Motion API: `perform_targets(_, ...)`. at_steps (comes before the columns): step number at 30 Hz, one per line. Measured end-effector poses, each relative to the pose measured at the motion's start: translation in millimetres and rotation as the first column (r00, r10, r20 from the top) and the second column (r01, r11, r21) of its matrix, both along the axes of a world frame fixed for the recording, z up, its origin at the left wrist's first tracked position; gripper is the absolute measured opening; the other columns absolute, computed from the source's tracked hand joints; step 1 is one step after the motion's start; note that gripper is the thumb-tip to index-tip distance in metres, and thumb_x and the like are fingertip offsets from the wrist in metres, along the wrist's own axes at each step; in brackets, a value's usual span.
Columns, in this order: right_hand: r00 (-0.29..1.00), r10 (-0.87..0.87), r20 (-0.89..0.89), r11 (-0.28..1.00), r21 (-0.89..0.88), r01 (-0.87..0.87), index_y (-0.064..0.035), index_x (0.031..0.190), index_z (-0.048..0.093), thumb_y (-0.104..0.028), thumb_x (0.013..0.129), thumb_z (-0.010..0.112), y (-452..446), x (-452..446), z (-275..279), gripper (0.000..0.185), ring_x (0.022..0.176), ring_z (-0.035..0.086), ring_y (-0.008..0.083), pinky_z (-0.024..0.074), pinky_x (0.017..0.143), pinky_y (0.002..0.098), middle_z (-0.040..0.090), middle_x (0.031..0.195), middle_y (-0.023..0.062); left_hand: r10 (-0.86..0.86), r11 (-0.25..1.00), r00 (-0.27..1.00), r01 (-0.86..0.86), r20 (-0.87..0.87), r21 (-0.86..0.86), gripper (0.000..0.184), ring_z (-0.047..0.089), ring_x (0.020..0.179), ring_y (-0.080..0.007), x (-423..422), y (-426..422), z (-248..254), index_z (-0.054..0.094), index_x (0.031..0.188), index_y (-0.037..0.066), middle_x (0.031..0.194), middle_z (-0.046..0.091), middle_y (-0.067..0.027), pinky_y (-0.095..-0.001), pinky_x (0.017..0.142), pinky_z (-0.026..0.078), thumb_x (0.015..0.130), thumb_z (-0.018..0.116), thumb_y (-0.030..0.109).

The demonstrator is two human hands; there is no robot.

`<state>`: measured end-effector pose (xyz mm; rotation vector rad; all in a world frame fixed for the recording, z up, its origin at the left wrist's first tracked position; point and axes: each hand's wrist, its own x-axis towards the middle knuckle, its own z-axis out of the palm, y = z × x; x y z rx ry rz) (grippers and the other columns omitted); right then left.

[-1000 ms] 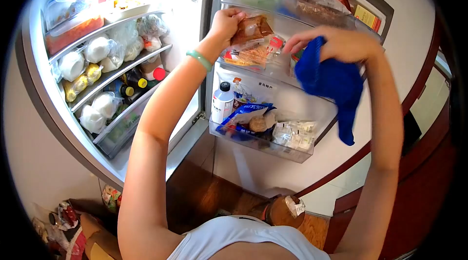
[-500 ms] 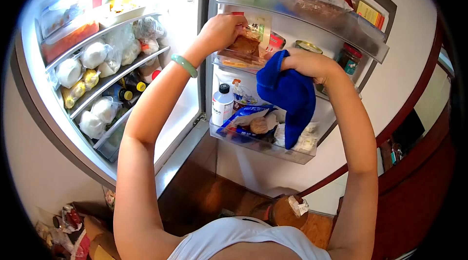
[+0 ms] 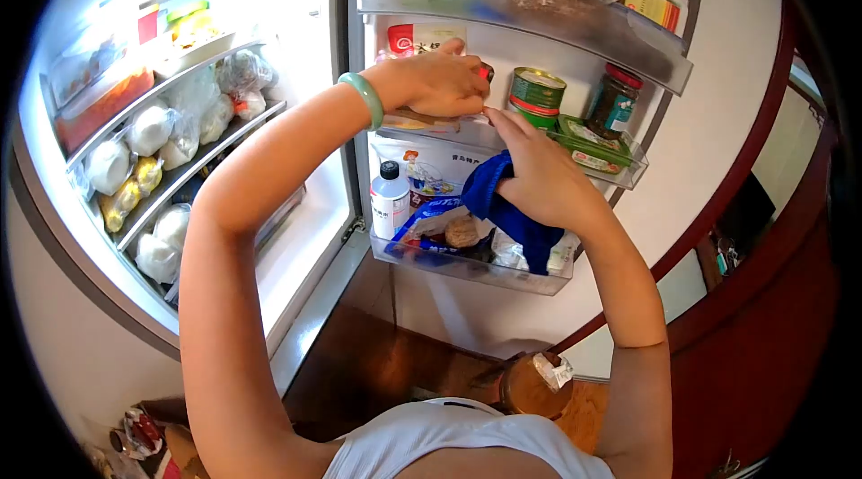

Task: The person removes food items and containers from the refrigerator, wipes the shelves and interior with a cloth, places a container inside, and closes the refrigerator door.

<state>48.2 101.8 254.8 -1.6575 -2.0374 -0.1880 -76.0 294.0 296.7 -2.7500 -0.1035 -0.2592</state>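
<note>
My left hand [image 3: 443,82], with a green bangle [image 3: 363,98] on its wrist, reaches over the middle shelf of the fridge door. Its fingers are curled, and a small red and dark edge shows at their tips; what they hold is mostly hidden. Behind it stands a red and white packet [image 3: 415,37]. A blue cloth [image 3: 530,241] hangs from my right hand [image 3: 543,183], gripped at the thumb and palm. The fingers of that hand stretch toward the left fingertips, at the shelf's front edge.
Right along the shelf are stacked cans [image 3: 537,88], a jar with a red lid [image 3: 614,102] and a green box [image 3: 593,145]. The bottom shelf holds a white bottle [image 3: 390,201] and a blue bag [image 3: 431,226]. Bagged food [image 3: 149,129] fills the fridge shelves at left.
My left hand has moved right and down along the shelf, uncovering the red and white packet. My right hand has dropped lower and turned with the cloth, so the cans show more.
</note>
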Motion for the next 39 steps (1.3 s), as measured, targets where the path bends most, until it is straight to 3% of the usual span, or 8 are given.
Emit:
perform_targets(3,0.999,-0.040,0.010,0.999,-0.036,0.040,0.0016,0.137,0.036,-0.003,0.067,0.058,-0.8,-2.8,1.1,0.074,0.122,0.047,0.0378,0.0404,0.100,0.0396,0.042,0.136,0.0203,0.011,0.949,0.999,-0.021,0.036,0.313,0.043,0.047,0.113,-0.0210,-8.5,-4.7,6.3,0.068,0.077,0.008,0.107,0.064,-0.0025,-0.0423,0.100,0.031,0.093,0.038,0.034)
perform_targets(9,1.000,-0.024,0.019,1.000,-0.016,0.024,0.0031,0.135,0.040,-0.004,0.067,0.059,4.1,3.4,3.1,0.072,0.117,0.051,0.0376,0.0418,0.099,0.0382,0.049,0.129,0.0221,0.402,0.848,0.905,-0.426,0.142,0.315,0.043,0.051,0.110,-0.0241,-4.6,-21.0,-0.7,0.069,0.078,0.008,0.109,0.061,-0.0074,-0.0441,0.094,0.037,0.093,0.038,0.034)
perform_targets(13,0.969,0.131,-0.211,0.982,-0.103,-0.155,0.0042,0.133,0.045,-0.008,0.074,0.060,13.8,22.5,18.6,0.062,0.115,0.055,0.0274,0.0409,0.100,0.0317,0.056,0.125,0.0189,0.333,0.893,0.893,-0.402,0.303,0.202,0.036,0.054,0.107,-0.0275,-8.6,-7.1,-13.0,0.069,0.089,0.006,0.114,0.057,-0.0108,-0.0467,0.093,0.039,0.092,0.043,0.030)
perform_targets(15,0.765,0.115,-0.634,0.929,-0.204,-0.309,0.0028,0.127,0.053,-0.012,0.082,0.059,25.4,25.0,30.9,0.048,0.110,0.057,0.0170,0.0434,0.096,0.0279,0.061,0.120,0.0140,-0.046,0.998,0.911,0.062,0.409,-0.028,0.025,0.057,0.101,-0.0291,-21.3,8.6,-11.6,0.068,0.104,0.006,0.115,0.056,-0.0129,-0.0450,0.089,0.044,0.088,0.055,0.020)
perform_targets(18,0.489,-0.058,-0.871,0.931,-0.225,-0.289,0.0012,0.109,0.063,-0.016,0.082,0.060,35.6,4.3,53.7,0.032,0.074,0.067,0.0188,0.0546,0.071,0.0306,0.069,0.096,0.0130,-0.106,0.930,0.756,0.305,0.646,-0.205,0.032,0.059,0.099,-0.0281,-47.5,8.4,-18.2,0.066,0.113,0.009,0.113,0.056,-0.0130,-0.0403,0.086,0.048,0.080,0.066,0.009)
perform_targets(23,0.273,-0.270,-0.924,0.815,-0.370,-0.446,-0.0004,0.109,0.062,-0.019,0.086,0.058,104.1,-1.7,63.5,0.030,0.080,0.069,0.0258,0.0569,0.075,0.0414,0.069,0.096,0.0151,0.326,0.945,0.459,-0.142,0.826,-0.295,0.045,0.060,0.093,-0.0270,-93.7,-0.2,-41.7,0.066,0.111,0.008,0.101,0.063,-0.0118,-0.0362,0.081,0.049,0.071,0.079,0.024)
perform_targets(31,0.280,-0.333,-0.900,0.681,-0.435,-0.589,-0.0028,0.103,0.064,-0.024,0.084,0.063,162.0,7.3,53.1,0.029,0.075,0.068,0.0273,0.0571,0.069,0.0448,0.070,0.091,0.0140,0.578,0.681,0.410,0.234,0.706,-0.694,0.048,0.061,0.068,-0.0124,-95.9,19.4,-60.1,0.067,0.105,-0.001,0.076,0.065,-0.0046,-0.0262,0.064,0.049,0.069,0.083,0.027)
perform_targets(39,0.486,-0.345,-0.803,0.747,-0.549,-0.376,-0.0046,0.100,0.066,-0.022,0.084,0.063,145.3,0.5,62.5,0.024,0.070,0.068,0.0213,0.0576,0.065,0.0382,0.070,0.086,0.0102,0.594,0.732,0.500,-0.010,0.631,-0.681,0.049,0.067,0.075,-0.0218,-96.2,26.3,-42.4,0.071,0.092,-0.001,0.081,0.070,-0.0120,-0.0322,0.071,0.052,0.062,0.086,0.035)
